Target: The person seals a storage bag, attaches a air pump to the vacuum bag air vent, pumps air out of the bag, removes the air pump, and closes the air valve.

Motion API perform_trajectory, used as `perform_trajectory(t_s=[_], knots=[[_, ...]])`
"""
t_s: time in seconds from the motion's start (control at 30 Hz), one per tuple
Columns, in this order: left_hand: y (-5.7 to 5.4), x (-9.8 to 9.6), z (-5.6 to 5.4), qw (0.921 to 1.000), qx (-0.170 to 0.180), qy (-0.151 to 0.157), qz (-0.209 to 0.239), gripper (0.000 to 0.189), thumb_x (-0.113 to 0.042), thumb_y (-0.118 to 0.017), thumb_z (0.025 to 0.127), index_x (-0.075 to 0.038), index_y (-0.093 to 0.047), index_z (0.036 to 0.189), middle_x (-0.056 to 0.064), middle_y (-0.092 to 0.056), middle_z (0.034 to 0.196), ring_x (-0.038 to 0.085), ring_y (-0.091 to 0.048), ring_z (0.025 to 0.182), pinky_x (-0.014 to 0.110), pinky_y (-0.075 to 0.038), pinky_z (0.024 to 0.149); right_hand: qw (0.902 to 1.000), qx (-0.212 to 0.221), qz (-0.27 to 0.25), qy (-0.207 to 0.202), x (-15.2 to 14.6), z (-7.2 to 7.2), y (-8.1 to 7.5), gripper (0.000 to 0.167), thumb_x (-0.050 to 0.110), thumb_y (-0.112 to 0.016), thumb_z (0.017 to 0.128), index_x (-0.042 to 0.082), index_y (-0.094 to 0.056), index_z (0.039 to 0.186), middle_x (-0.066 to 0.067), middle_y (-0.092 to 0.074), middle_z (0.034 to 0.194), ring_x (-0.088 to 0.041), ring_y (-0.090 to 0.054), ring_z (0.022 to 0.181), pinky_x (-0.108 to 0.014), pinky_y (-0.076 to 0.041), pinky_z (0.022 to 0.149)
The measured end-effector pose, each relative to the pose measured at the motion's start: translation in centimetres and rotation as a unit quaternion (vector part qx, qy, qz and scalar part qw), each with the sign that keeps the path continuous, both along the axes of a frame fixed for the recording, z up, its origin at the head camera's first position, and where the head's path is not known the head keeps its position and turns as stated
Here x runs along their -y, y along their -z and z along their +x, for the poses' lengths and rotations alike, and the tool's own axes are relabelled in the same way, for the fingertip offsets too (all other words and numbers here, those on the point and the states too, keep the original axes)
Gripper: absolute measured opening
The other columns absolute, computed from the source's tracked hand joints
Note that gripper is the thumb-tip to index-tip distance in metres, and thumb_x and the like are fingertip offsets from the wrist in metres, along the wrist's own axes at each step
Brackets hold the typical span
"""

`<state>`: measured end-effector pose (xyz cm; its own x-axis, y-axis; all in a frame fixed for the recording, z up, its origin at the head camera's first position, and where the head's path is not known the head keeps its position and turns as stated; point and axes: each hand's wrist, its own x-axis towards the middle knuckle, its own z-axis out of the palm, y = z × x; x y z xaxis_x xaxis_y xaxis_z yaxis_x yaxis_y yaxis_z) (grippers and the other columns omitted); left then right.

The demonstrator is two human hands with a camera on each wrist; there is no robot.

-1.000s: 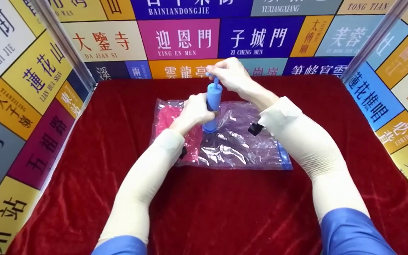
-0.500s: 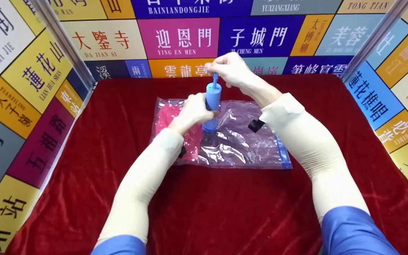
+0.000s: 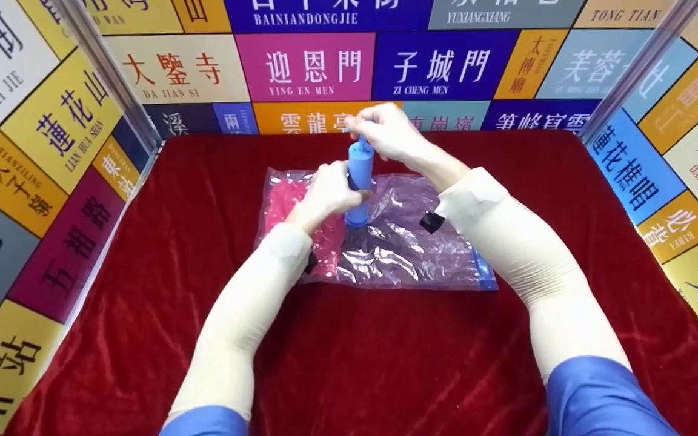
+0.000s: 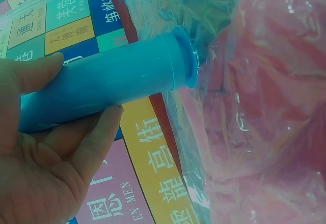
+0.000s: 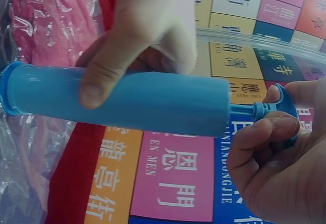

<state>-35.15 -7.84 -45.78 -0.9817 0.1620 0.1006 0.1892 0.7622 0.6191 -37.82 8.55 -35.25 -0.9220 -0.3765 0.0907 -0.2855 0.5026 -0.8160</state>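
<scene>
A blue hand pump (image 3: 359,166) stands nearly upright with its base on a clear plastic vacuum bag (image 3: 422,254). Pink folded fabric (image 3: 282,203) lies inside the bag's left part. My left hand (image 3: 332,189) wraps round the pump's barrel, thumb on one side and fingers on the other, as the left wrist view also shows. Above it, my right hand (image 3: 388,130) grips the pump's handle (image 5: 286,104) with curled fingers. A short length of the plunger rod (image 5: 243,109) shows between handle and barrel in the right wrist view. The pump's foot meets the bag; any valve beneath is hidden.
Dark red velvet cloth (image 3: 385,363) covers the table round the bag. A blue strip (image 3: 485,272) edges the bag's right end. Panels with printed characters (image 3: 312,66) stand behind and at both sides, with metal posts (image 3: 113,72) at the corners.
My right hand rose slightly with the handle half a second ago, then came down, so less rod shows now. My left hand keeps its hold on the barrel, and the bag stays in place.
</scene>
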Motion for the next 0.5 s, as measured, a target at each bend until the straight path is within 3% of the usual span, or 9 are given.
perform_trajectory(t_s=[0.13, 0.3, 0.5], knots=[[0.0, 0.0, 0.1, 1.0000, 0.004, 0.000, 0.000, 0.041, -0.031, -0.090, 0.086, -0.009, -0.076, 0.118, 0.010, -0.084, 0.107, 0.030, -0.081, 0.100, 0.045, -0.069, 0.094, 0.9996, -0.016, 0.022, 0.003, 0.1, 0.0, 0.8, 0.038, 0.039, -0.065, 0.112, 0.012, -0.076, 0.087, 0.010, -0.055, 0.066, -0.005, -0.043, 0.045, -0.020, -0.039, 0.043], [0.1, 0.1, 0.0, 1.0000, 0.001, 0.007, 0.000, 0.043, -0.032, -0.090, 0.086, -0.008, -0.077, 0.119, 0.011, -0.084, 0.107, 0.032, -0.080, 0.100, 0.046, -0.068, 0.096, 0.9986, -0.038, 0.036, 0.010, 0.0, 0.0, 1.5, 0.038, 0.039, -0.065, 0.111, 0.015, -0.076, 0.083, 0.012, -0.050, 0.060, -0.006, -0.041, 0.046, -0.020, -0.037, 0.044], [0.4, 0.2, -0.1, 0.9998, -0.015, 0.010, -0.004, 0.041, -0.036, -0.090, 0.086, -0.008, -0.077, 0.113, 0.011, -0.083, 0.103, 0.033, -0.079, 0.098, 0.048, -0.067, 0.093, 0.9967, -0.069, 0.041, -0.010, 0.0, -0.1, 1.7, 0.037, 0.035, -0.067, 0.108, 0.014, -0.076, 0.079, 0.012, -0.054, 0.068, -0.009, -0.046, 0.070, -0.023, -0.033, 0.061]])
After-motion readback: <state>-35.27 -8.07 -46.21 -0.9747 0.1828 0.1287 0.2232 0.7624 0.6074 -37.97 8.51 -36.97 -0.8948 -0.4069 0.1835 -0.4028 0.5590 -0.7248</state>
